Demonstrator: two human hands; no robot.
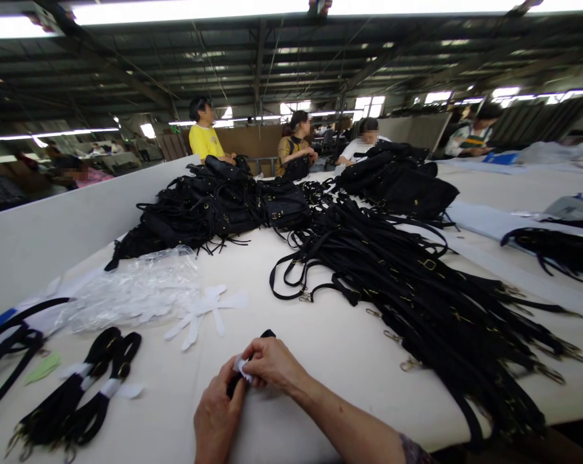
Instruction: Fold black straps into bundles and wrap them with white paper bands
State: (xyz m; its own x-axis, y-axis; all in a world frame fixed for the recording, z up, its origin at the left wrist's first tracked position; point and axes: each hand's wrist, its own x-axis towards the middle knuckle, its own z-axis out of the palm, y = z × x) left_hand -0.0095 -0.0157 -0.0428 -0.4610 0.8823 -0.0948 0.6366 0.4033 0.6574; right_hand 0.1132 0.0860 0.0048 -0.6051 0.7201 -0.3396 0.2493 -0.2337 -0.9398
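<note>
Low in the middle of the view, my left hand (218, 412) and my right hand (272, 364) meet over a folded black strap (267, 334) that sticks out past my fingers. Both hands grip the strap, and my right fingers pinch a small white paper strip (242, 367) against it. Two bundled black straps (86, 386) with white bands around them lie on the white table (330, 335) to my left. Loose white paper strips (209, 312) are scattered just beyond my hands.
A big heap of loose black straps with brass clips (417, 283) fills the right side. Black bags (214, 200) are piled further back, beside crumpled clear plastic (137, 290). A white partition (54, 225) runs along the left. Several people sit at the far end.
</note>
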